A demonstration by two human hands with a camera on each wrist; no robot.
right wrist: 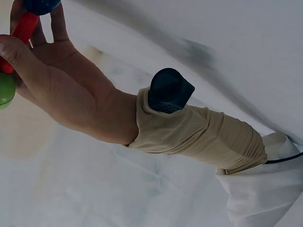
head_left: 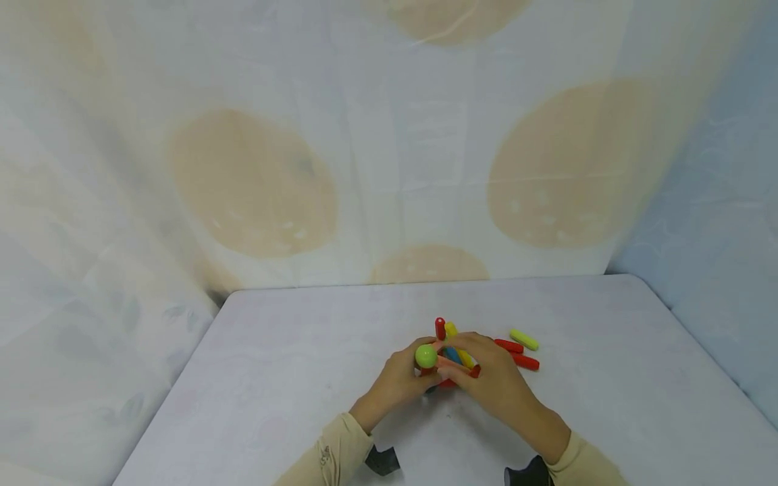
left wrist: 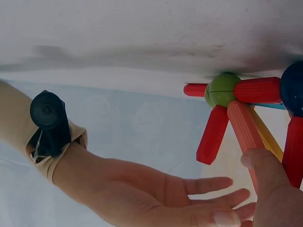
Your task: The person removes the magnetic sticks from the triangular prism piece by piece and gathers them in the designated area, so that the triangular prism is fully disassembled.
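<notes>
Grip: left hand (head_left: pixel 398 385) and right hand (head_left: pixel 492 378) both pinching rod-and-ball model (head_left: pixel 444 364) at surface (head_left: pixel 608 378) centre. One green ball (head_left: pixel 426 356), one blue ball (left wrist: pixel 293 87) visible. Three loose rods at 2 o'clock: two red (head_left: pixel 516 354), one yellow (head_left: pixel 524 339). Hands hide model's base.

Both forearms reach forward from the bottom of the head view and converge near the middle, each in a beige sleeve that ends at the wrist and carries a small dark camera mount. The left hand (head_left: pixel 401 381) sits with its back turned outward and its fingers curled inward toward the other hand, thumb raised at the top. The right hand (head_left: pixel 492 378) lies palm down, knuckles up, its fingers bent forward and pressed close against the left hand's fingertips. In the left wrist view the right hand's palm faces up with fingers (left wrist: pixel 208 185) stretched nearly straight.
</notes>
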